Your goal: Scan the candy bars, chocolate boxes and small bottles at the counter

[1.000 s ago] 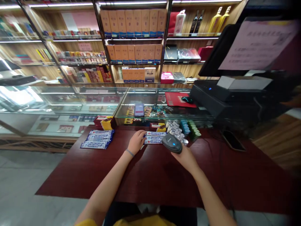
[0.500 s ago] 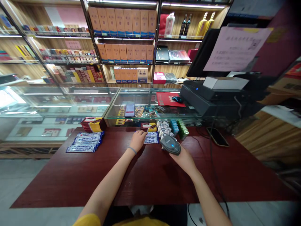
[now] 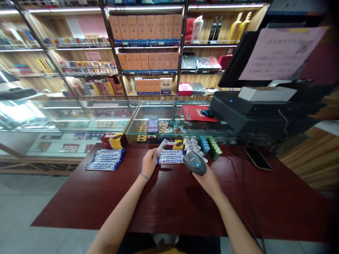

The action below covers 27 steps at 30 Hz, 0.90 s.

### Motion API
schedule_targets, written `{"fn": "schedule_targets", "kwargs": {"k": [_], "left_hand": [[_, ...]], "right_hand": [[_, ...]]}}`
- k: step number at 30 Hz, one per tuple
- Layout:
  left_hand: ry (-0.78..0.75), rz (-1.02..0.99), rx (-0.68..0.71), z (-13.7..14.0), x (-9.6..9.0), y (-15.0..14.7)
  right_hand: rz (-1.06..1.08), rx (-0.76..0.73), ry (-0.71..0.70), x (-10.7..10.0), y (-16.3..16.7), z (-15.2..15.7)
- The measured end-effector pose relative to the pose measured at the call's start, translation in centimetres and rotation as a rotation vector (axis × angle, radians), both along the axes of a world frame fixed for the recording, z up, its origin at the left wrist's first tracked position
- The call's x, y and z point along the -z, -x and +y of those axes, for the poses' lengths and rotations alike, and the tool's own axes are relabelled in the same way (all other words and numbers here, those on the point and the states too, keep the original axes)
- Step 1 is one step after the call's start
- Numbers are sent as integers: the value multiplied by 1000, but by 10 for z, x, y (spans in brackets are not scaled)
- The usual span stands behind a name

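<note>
Between the fingers of my left hand is a slim snack packet, raised at a tilt off the table with a pale side showing. Just right of it lie several blue-and-white snack packets in a flat stack. My right hand grips a dark barcode scanner, its blue light lit and its head beside the right end of that stack. Behind the scanner stand several silver-topped cans. More blue-and-white packets lie fanned out on the left of the table.
Red and yellow packs are stacked at the table's back left. Blue tubes and green tubes stand at the back. A phone and a cable lie to the right. A glass counter borders the far edge.
My left hand has picked up a snack packet from the stack and drawn it slightly left, tilting it up. The right hand keeps the scanner near the same spot. The view has shifted slightly.
</note>
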<state>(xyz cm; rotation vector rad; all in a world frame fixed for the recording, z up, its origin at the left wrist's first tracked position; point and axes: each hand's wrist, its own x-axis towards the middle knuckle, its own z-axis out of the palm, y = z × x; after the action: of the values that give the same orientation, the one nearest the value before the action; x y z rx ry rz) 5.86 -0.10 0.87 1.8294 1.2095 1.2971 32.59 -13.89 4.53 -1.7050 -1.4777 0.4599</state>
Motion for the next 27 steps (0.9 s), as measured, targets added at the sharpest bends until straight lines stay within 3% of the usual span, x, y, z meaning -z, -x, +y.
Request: {"fn": "schedule_targets", "kwargs": {"k": [4, 7, 14, 27], "left_hand": [[533, -433, 102, 0, -4, 28], [753, -618, 196, -1, -6, 47], [790, -743, 225, -4, 0, 61], [807, -751, 238, -1, 2, 60]], "right_hand": [[61, -10, -66, -3, 18, 11], [84, -97, -75, -5, 34, 23], [-39, -240, 92, -13, 64, 40], [-50, -253, 58, -10, 62, 38]]}}
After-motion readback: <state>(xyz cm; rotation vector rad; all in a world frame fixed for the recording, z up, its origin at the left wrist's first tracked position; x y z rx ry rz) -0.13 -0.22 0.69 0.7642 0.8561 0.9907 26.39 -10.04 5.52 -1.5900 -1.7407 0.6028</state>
